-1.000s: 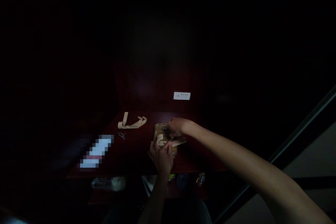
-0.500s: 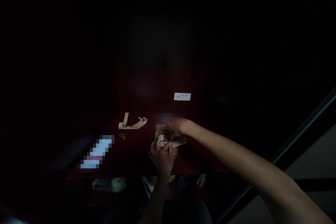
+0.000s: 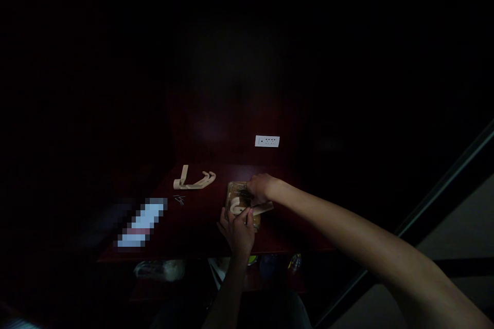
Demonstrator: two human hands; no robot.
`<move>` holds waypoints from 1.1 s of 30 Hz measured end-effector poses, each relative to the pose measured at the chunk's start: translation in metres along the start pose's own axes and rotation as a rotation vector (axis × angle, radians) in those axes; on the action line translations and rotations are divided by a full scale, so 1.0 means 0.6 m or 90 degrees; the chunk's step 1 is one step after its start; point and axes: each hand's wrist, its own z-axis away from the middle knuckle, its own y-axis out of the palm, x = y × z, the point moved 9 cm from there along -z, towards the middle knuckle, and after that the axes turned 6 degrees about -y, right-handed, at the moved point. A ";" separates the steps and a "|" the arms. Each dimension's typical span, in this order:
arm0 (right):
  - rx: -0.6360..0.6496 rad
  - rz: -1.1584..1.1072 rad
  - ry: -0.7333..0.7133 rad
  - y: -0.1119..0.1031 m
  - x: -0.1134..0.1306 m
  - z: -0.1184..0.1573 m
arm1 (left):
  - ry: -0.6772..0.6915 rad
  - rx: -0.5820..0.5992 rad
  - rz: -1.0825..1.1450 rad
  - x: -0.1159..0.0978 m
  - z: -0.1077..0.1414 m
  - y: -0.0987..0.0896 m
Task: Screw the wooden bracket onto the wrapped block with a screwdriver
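A curved pale wooden hook piece (image 3: 263,208) lies across a worn, brownish block (image 3: 233,187) on the dark red table. My left hand (image 3: 240,234) presses on this piece, thumb and fingertips pinched together near its middle. Just above it, my right hand (image 3: 262,187) is closed over the far right part of the block, with the fingers curled downward. Whatever my right fingers hold is hidden by the hand and the dim light. Dark bristle-like marks show on the block beside my right hand.
More bent pale wooden pieces (image 3: 193,185) lie at the table's back left. Several thin nail-like metal bits (image 3: 179,199) are in front of them. A blurred-out bright rectangle (image 3: 142,223) lies farther left. A white wall socket (image 3: 267,141) is behind; bagged items (image 3: 160,270) sit below the table edge.
My right hand has shifted and turned slightly above the wooden piece, its fingers lying a little differently. My left hand keeps its pinch on the piece. The view has moved very slightly.
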 end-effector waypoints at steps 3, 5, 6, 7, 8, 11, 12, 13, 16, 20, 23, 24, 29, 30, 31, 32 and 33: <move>0.025 -0.015 -0.017 -0.001 0.007 0.003 | 0.001 0.001 0.003 -0.001 0.000 0.000; 0.013 -0.011 -0.021 -0.005 0.008 0.000 | 0.002 0.001 0.004 -0.001 0.001 -0.001; 0.005 -0.007 -0.022 -0.006 0.007 -0.002 | 0.003 0.000 0.005 -0.001 0.001 -0.001; -0.002 -0.002 -0.019 -0.006 0.006 -0.005 | 0.004 -0.002 0.005 -0.001 0.001 -0.001; -0.008 0.003 -0.013 -0.005 0.003 -0.008 | 0.006 -0.003 0.006 -0.001 0.001 -0.002; -0.026 0.018 0.017 -0.003 -0.007 -0.014 | 0.011 -0.009 0.009 -0.002 0.002 -0.002; -0.029 0.023 0.025 -0.002 -0.009 -0.015 | 0.010 -0.009 0.009 -0.002 0.002 -0.002; -0.032 0.027 0.030 0.000 -0.011 -0.015 | 0.010 -0.009 0.009 -0.002 0.002 -0.001; -0.035 0.029 0.035 0.003 -0.009 -0.013 | 0.004 -0.004 0.009 -0.001 0.000 0.001; -0.033 0.014 0.029 -0.002 0.000 -0.008 | 0.000 0.003 0.013 0.000 -0.001 0.002; 0.052 -0.008 -0.004 0.005 0.011 -0.003 | 0.000 0.002 0.012 0.001 -0.001 0.000; 0.071 -0.015 -0.016 0.005 0.014 0.000 | 0.001 0.002 0.011 0.001 -0.001 0.000; 0.019 -0.089 -0.059 -0.012 0.015 0.010 | 0.005 0.007 0.008 0.000 -0.002 0.000; -0.006 -0.104 -0.066 -0.016 0.012 0.011 | 0.006 0.006 0.008 0.000 -0.002 0.000; -0.028 -0.115 -0.072 -0.017 0.009 0.012 | 0.007 0.006 0.009 0.000 -0.002 0.000; -0.045 -0.124 -0.078 -0.017 0.006 0.013 | 0.009 0.005 0.009 0.000 -0.002 0.000; -0.059 -0.135 -0.086 -0.015 0.003 0.014 | 0.010 0.004 0.010 0.000 -0.001 0.000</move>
